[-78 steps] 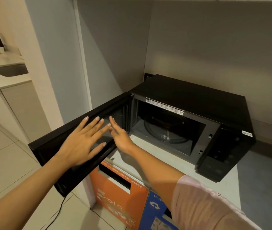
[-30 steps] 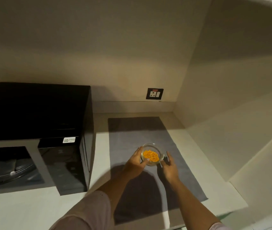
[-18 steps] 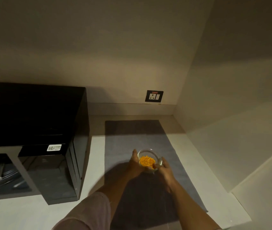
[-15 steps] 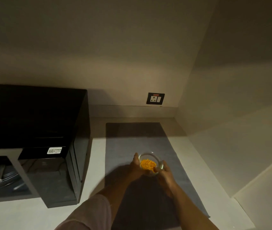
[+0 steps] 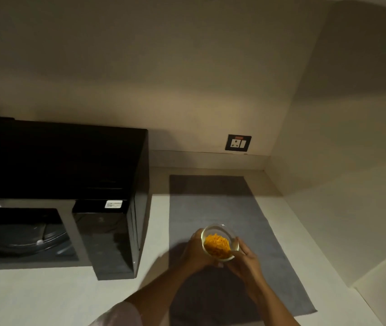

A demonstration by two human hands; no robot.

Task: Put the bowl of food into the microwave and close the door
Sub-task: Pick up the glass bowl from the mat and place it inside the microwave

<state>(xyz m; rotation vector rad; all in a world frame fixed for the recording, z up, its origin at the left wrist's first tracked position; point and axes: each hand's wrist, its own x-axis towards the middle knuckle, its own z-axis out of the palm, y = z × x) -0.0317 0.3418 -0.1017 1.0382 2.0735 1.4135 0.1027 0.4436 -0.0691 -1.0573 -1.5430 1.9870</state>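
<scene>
A small clear glass bowl (image 5: 219, 241) holds orange food and sits between both my hands over a grey mat (image 5: 213, 208). My left hand (image 5: 195, 251) cups its left side and my right hand (image 5: 246, 257) grips its right side. Whether the bowl rests on the mat or is just above it, I cannot tell. The black microwave (image 5: 69, 165) stands to the left on the counter. Its cavity (image 5: 20, 234) is open, with the glass turntable showing inside. Its door is out of view.
The pale counter (image 5: 46, 297) runs along the front and left. A wall socket (image 5: 238, 142) is on the back wall above the mat. A side wall closes the corner on the right.
I turned from the open microwave door to the bowl on the right. Both hands closed around the bowl, which has since shifted slightly toward me and to the left.
</scene>
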